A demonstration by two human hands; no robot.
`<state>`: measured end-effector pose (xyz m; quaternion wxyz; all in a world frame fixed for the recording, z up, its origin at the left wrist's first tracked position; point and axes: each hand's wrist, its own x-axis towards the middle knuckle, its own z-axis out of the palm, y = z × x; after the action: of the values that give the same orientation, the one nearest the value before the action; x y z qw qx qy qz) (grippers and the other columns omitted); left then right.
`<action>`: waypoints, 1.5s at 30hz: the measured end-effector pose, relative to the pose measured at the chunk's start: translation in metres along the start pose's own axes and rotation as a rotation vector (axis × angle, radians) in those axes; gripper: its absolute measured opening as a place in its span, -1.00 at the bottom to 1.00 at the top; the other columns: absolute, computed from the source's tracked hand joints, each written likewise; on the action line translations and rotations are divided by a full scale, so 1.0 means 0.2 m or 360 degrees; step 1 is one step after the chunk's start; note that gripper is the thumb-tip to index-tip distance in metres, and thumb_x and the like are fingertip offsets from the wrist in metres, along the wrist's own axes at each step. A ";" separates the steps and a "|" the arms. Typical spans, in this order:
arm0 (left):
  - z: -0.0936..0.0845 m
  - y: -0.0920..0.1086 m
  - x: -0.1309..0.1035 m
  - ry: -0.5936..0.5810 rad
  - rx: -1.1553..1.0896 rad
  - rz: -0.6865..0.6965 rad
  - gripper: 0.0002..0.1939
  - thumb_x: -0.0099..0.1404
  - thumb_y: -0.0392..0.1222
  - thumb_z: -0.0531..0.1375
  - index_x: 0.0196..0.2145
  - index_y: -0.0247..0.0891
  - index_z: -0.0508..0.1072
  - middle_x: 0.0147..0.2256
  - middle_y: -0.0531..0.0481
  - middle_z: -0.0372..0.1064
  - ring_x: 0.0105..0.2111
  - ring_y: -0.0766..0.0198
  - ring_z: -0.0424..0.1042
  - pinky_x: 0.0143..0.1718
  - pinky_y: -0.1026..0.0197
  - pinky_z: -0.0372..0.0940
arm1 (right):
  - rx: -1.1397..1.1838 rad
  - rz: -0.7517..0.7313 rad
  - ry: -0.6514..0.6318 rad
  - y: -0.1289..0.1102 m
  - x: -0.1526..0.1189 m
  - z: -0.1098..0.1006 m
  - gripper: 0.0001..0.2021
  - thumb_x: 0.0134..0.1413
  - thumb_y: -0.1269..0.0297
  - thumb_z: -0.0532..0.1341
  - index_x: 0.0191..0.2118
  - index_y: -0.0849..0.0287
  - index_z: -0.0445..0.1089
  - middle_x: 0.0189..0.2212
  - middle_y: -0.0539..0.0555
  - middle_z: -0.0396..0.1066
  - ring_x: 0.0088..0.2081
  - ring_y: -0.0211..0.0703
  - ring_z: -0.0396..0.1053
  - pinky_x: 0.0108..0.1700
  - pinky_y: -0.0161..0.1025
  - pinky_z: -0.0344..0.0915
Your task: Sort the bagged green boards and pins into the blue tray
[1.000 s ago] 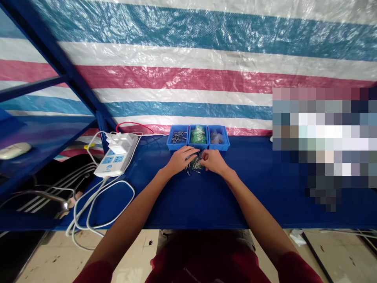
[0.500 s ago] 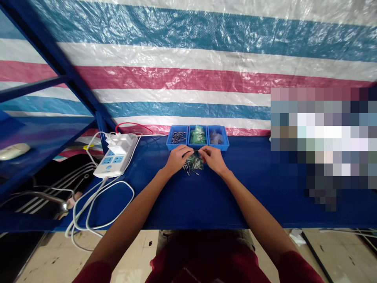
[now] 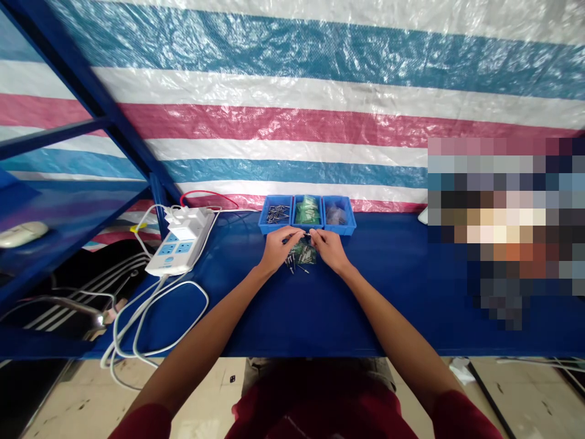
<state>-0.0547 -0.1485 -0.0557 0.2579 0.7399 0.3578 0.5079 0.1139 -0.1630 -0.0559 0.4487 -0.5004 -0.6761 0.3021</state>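
Both my hands meet over the blue table, just in front of three small blue bins. My left hand (image 3: 278, 249) is closed in a pinch on one end of a thin metal rivet (image 3: 306, 233). At the rivet's other end, the fingertips of my right hand (image 3: 331, 249) are pinched together. Below the hands lie several loose rivets (image 3: 290, 262) and a small green-tinted plastic bag (image 3: 307, 255). The left bin (image 3: 276, 230) has more rivets in it. Green packets (image 3: 308, 210) fill the middle bin, and clear plastic bags (image 3: 336, 214) lie in the right one.
A white power strip (image 3: 171, 259) with plugs stands to the left, its white cables (image 3: 137, 329) looping over the table's front edge. A blue metal frame (image 3: 128, 146) rises at the left. Striped plastic sheeting (image 3: 283, 122) hangs behind. The far right is blurred out.
My hands have come slightly closer together around the rivet, so less of it shows. The bins and loose rivets stay in place.
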 end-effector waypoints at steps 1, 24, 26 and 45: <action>0.01 0.00 0.00 0.0019 -0.0085 -0.0069 -0.72 0.32 -0.02 0.16 -0.33 -0.28 0.54 -0.34 -0.07 0.52 -0.38 0.24 0.47 -0.33 0.23 0.35 | -0.0012 0.0001 -0.0002 0.00 0.00 0.00 -0.48 0.22 -0.10 -0.02 -0.63 0.15 0.20 -0.71 -0.05 0.14 -0.57 -0.28 0.15 -0.44 -0.30 0.06; 0.00 -0.05 -0.01 -0.0229 0.0266 0.0083 -0.61 0.32 0.02 0.17 0.01 -0.23 0.42 -0.46 0.06 0.50 -0.48 0.31 0.44 -0.36 0.32 0.30 | -0.0108 0.0009 0.0224 -0.03 0.00 -0.04 -0.57 0.19 0.02 0.07 -0.58 0.17 0.33 -0.68 -0.04 0.22 -0.57 -0.25 0.17 -0.41 -0.27 0.10; -0.01 -0.06 -0.01 -0.0314 0.0287 0.0084 -0.54 0.32 0.00 0.18 0.12 -0.22 0.35 -0.46 0.08 0.51 -0.48 0.32 0.45 -0.35 0.34 0.31 | -0.0057 0.0011 0.0179 -0.03 0.00 -0.04 -0.61 0.16 0.02 0.11 -0.56 0.18 0.34 -0.67 -0.04 0.23 -0.56 -0.26 0.16 -0.41 -0.28 0.10; -0.03 -0.07 0.02 -0.0106 0.0431 0.0272 -0.66 0.37 0.03 0.11 -0.37 -0.25 0.51 -0.40 -0.04 0.51 -0.41 0.26 0.46 -0.29 0.26 0.32 | 0.0154 0.0025 0.0153 0.00 0.01 -0.02 -0.73 0.10 0.06 0.12 -0.42 0.16 0.32 -0.53 0.00 0.34 -0.50 -0.25 0.21 -0.38 -0.28 0.18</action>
<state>-0.0633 -0.1371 -0.0619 0.1232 0.8122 0.3499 0.4502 0.1173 -0.1611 -0.0539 0.5020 -0.4972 -0.6344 0.3136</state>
